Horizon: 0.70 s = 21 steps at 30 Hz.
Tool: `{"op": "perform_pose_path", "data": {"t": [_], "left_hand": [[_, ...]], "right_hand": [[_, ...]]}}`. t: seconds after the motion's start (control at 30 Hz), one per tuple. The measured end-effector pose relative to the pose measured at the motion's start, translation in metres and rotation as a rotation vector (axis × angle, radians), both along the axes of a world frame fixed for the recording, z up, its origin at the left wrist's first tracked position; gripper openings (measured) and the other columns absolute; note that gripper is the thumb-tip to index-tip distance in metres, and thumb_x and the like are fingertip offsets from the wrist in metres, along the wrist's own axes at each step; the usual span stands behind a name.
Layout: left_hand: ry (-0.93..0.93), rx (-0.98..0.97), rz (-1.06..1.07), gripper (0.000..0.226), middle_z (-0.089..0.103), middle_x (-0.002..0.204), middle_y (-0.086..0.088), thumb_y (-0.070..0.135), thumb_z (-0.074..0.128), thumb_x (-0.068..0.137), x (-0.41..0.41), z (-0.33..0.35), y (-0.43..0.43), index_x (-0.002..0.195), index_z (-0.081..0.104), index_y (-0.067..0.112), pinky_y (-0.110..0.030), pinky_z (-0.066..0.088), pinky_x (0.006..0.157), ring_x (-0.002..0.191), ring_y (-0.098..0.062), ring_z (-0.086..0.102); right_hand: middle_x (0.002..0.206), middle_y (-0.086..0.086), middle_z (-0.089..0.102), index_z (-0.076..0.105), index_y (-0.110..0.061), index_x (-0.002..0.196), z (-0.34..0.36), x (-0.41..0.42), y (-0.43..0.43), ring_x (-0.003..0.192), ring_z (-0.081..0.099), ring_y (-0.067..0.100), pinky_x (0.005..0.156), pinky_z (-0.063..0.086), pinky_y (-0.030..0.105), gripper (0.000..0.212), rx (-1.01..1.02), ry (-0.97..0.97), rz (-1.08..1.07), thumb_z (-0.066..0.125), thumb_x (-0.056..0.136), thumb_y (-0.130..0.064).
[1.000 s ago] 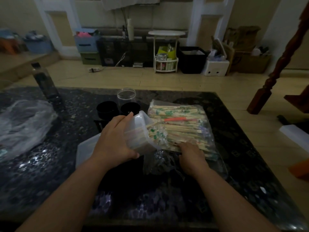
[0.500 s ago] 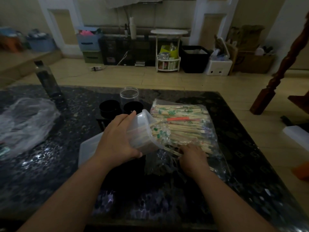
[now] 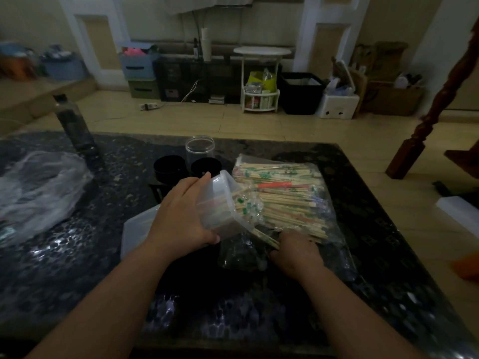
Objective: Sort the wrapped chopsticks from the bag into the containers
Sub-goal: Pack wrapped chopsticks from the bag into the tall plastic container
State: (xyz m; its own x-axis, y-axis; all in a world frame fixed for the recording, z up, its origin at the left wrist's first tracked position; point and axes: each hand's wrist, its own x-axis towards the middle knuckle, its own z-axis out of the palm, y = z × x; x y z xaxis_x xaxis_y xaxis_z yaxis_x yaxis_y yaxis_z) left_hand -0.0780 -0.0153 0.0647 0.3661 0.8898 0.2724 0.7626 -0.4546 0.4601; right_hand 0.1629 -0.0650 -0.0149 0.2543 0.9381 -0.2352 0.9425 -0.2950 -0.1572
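Note:
A clear plastic bag [image 3: 321, 177] full of wrapped chopsticks [image 3: 285, 200] lies on the dark table, right of centre. My left hand [image 3: 181, 213] grips a translucent plastic container [image 3: 220, 203], tipped on its side with its mouth toward the bag; several chopsticks sit inside it. My right hand [image 3: 293, 252] is at the bag's near end, fingers curled round a few chopsticks [image 3: 264, 237] that point toward the container's mouth. Behind stand two black cups [image 3: 169, 168] and a clear round jar [image 3: 199, 149].
A crumpled clear plastic bag [image 3: 39, 193] lies at the table's left. A dark bottle [image 3: 74, 125] stands at the back left. A white lid or tray [image 3: 137, 229] lies under my left wrist. The table's right edge [image 3: 363, 193] borders the tiled floor.
My right hand has slid slightly toward me and to the left with the chopsticks. The tilted container and my left hand stay almost as they were.

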Motion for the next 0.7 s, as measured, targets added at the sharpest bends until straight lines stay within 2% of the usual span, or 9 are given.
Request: {"op": "perform_pose_path", "data": {"t": [0.13, 0.23, 0.3, 0.4, 0.5, 0.57, 0.7], "left_hand": [[0.003, 0.004, -0.002, 0.131, 0.034, 0.144, 0.003, 0.038, 0.094, 0.043, 0.001, 0.000, 0.000, 0.154, 0.024, 0.025, -0.030, 0.031, 0.102, 0.130, -0.017, 0.034], [-0.007, 0.000, 0.003, 0.131, 0.033, 0.144, 0.003, 0.036, 0.095, 0.044, 0.000, 0.000, 0.001, 0.154, 0.024, 0.025, -0.031, 0.031, 0.101, 0.130, -0.018, 0.034], [-0.019, -0.006, 0.013, 0.131, 0.033, 0.144, 0.003, 0.034, 0.095, 0.044, -0.001, 0.001, 0.001, 0.154, 0.024, 0.025, -0.032, 0.032, 0.101, 0.130, -0.018, 0.034], [-0.036, -0.004, 0.020, 0.131, 0.034, 0.144, 0.002, 0.032, 0.096, 0.044, -0.001, 0.001, 0.001, 0.154, 0.025, 0.025, -0.029, 0.031, 0.097, 0.130, -0.018, 0.034], [-0.039, -0.014, 0.029, 0.131, 0.033, 0.144, 0.002, 0.032, 0.096, 0.044, -0.002, 0.001, 0.002, 0.154, 0.024, 0.026, -0.030, 0.030, 0.098, 0.130, -0.018, 0.033], [-0.041, -0.011, 0.035, 0.130, 0.033, 0.144, 0.002, 0.031, 0.096, 0.044, -0.003, 0.001, 0.003, 0.154, 0.025, 0.026, -0.030, 0.030, 0.098, 0.130, -0.019, 0.033], [-0.049, -0.010, 0.037, 0.131, 0.033, 0.144, 0.003, 0.032, 0.095, 0.044, -0.004, 0.001, 0.003, 0.154, 0.024, 0.027, -0.030, 0.030, 0.096, 0.129, -0.019, 0.034]], "right_hand": [[0.126, 0.012, 0.061, 0.049, -0.021, 0.132, 0.011, 0.002, -0.001, 0.111, 0.059, 0.031, 0.083, 0.048, 0.036, 0.041, 0.004, 0.123, 0.006, 0.051, 0.091, -0.023], [0.126, 0.010, 0.063, 0.045, -0.032, 0.138, 0.024, 0.000, -0.005, 0.110, 0.061, 0.030, 0.083, 0.050, 0.036, 0.047, 0.013, 0.142, 0.019, 0.047, 0.091, -0.021], [0.121, 0.009, 0.065, 0.054, -0.030, 0.129, 0.031, -0.002, -0.009, 0.108, 0.062, 0.029, 0.083, 0.049, 0.034, 0.038, 0.043, 0.115, 0.042, 0.049, 0.091, -0.032], [0.112, 0.009, 0.068, 0.063, -0.023, 0.115, 0.039, -0.005, -0.015, 0.103, 0.064, 0.029, 0.079, 0.048, 0.033, 0.036, 0.097, 0.052, 0.075, 0.052, 0.087, -0.043], [0.104, 0.007, 0.068, 0.064, -0.023, 0.108, 0.049, -0.009, -0.020, 0.097, 0.065, 0.029, 0.072, 0.045, 0.031, 0.033, 0.109, 0.010, 0.116, 0.053, 0.085, -0.045], [0.098, 0.005, 0.067, 0.066, -0.022, 0.103, 0.058, -0.009, -0.024, 0.094, 0.064, 0.028, 0.073, 0.046, 0.031, 0.032, 0.071, -0.032, 0.149, 0.055, 0.083, -0.045], [0.080, 0.000, 0.059, 0.068, -0.020, 0.088, 0.079, -0.005, -0.032, 0.079, 0.059, 0.024, 0.067, 0.045, 0.029, 0.028, 0.072, -0.067, 0.181, 0.059, 0.077, -0.044]]}}
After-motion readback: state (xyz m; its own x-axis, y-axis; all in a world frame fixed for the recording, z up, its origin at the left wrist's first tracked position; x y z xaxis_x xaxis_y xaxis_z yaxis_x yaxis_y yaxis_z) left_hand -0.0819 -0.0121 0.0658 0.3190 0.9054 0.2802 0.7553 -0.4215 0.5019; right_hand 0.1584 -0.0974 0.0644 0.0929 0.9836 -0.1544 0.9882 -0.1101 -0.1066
